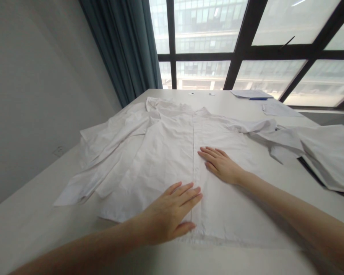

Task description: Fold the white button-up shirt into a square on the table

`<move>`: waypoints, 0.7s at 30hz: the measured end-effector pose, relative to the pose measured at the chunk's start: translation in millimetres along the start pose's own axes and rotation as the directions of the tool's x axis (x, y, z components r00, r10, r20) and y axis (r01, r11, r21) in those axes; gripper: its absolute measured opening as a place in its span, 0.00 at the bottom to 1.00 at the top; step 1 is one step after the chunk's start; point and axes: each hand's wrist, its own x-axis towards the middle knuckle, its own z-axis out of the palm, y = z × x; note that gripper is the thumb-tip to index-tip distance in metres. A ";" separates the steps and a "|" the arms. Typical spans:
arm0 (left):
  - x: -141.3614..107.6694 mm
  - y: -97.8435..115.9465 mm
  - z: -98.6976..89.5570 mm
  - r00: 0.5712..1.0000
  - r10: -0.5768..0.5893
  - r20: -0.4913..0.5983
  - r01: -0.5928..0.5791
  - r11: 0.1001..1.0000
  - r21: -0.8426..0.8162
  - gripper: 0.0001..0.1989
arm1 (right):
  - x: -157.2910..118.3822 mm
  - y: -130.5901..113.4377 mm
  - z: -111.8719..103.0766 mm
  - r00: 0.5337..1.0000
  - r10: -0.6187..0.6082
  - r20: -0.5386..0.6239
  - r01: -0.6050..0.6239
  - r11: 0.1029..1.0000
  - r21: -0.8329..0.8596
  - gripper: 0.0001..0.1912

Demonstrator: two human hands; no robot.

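A white button-front shirt [166, 152] lies spread on the white table, its collar toward the window and its hem toward me. Its left-side sleeve is folded and wrinkled; the other sleeve stretches out to the right. My left hand [172, 214] rests on the lower front beside the button strip, fingers spread and holding nothing. Farther up, my right hand [220, 164] lies flat on the shirt just right of the strip, its fingers apart and nothing in them.
Papers [252, 94] and a blue pen [258, 99] lie at the table's far right. More white cloth [329, 152] lies over a dark-edged object at the right. A teal curtain [129, 46] and windows stand behind the table [25, 214].
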 end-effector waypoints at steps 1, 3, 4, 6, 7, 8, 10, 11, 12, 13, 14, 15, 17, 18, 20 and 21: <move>-0.3 0.0 -0.2 1.000 -0.001 -0.003 0.001 1.000 -0.005 0.29 | 8.1 6.6 1.2 1.000 0.019 0.001 -0.019 1.000 -0.006 0.28; -0.5 0.3 -0.8 1.000 -0.001 -0.001 0.001 1.000 -0.011 0.28 | 21.6 18.8 3.5 0.998 0.067 0.007 -0.067 0.997 -0.025 0.29; -0.6 0.5 -1.1 1.000 -0.001 0.003 0.001 1.000 -0.012 0.28 | 27.3 24.1 4.6 0.996 0.092 0.011 -0.092 0.995 -0.035 0.29; -0.5 0.8 -1.5 1.000 -0.001 0.014 0.001 1.000 -0.016 0.28 | 37.3 34.0 6.4 0.989 0.143 0.020 -0.142 0.989 -0.048 0.29; -0.5 0.8 -1.6 1.000 -0.003 0.021 0.003 1.000 -0.018 0.28 | 41.9 39.0 7.0 0.985 0.170 0.021 -0.169 0.984 -0.052 0.29; -0.5 0.8 -1.6 1.000 -0.005 0.027 0.006 1.000 -0.019 0.28 | 46.1 44.4 7.3 0.980 0.199 0.018 -0.197 0.979 -0.055 0.30; -0.6 0.5 -1.3 0.999 -0.010 0.033 0.011 1.000 -0.021 0.28 | 53.7 57.5 6.9 0.963 0.271 0.002 -0.270 0.961 -0.061 0.30; -0.8 0.3 -1.0 0.999 -0.012 0.032 0.012 1.000 -0.020 0.28 | 56.8 65.1 6.2 0.950 0.313 -0.009 -0.313 0.948 -0.065 0.30; -1.1 0.1 -0.7 0.999 -0.011 0.031 0.012 1.000 -0.019 0.29 | 59.6 73.0 5.2 0.934 0.355 -0.022 -0.356 0.932 -0.069 0.30; -1.4 -0.1 -0.3 1.000 -0.010 0.029 0.010 1.000 -0.016 0.29 | 61.8 80.7 4.2 0.918 0.396 -0.037 -0.397 0.915 -0.073 0.30; -1.7 -0.3 0.2 1.000 -0.009 0.027 0.009 1.000 -0.014 0.29 | 63.6 87.8 3.2 0.901 0.431 -0.053 -0.434 0.898 -0.077 0.30; -2.1 -0.4 0.8 1.000 -0.007 0.025 0.007 1.000 -0.012 0.29 | 64.9 93.7 2.3 0.885 0.459 -0.070 -0.464 0.882 -0.081 0.30; -2.5 -0.7 2.1 1.000 -0.003 0.019 0.003 1.000 -0.008 0.29 | 66.1 99.6 1.5 0.863 0.493 -0.108 -0.502 0.860 -0.090 0.29; -2.5 -0.7 2.5 1.000 -0.001 0.013 0.001 1.000 -0.007 0.29 | 65.7 99.2 1.7 0.858 0.498 -0.128 -0.511 0.855 -0.095 0.28; -2.0 -0.2 2.5 1.000 -0.001 0.011 0.001 1.000 -0.008 0.29 | 62.7 91.9 2.9 0.858 0.487 -0.162 -0.505 0.857 -0.104 0.27; -1.5 0.4 1.8 1.000 -0.002 0.015 0.002 1.000 -0.010 0.29 | 59.9 85.7 3.9 0.866 0.470 -0.172 -0.491 0.864 -0.109 0.27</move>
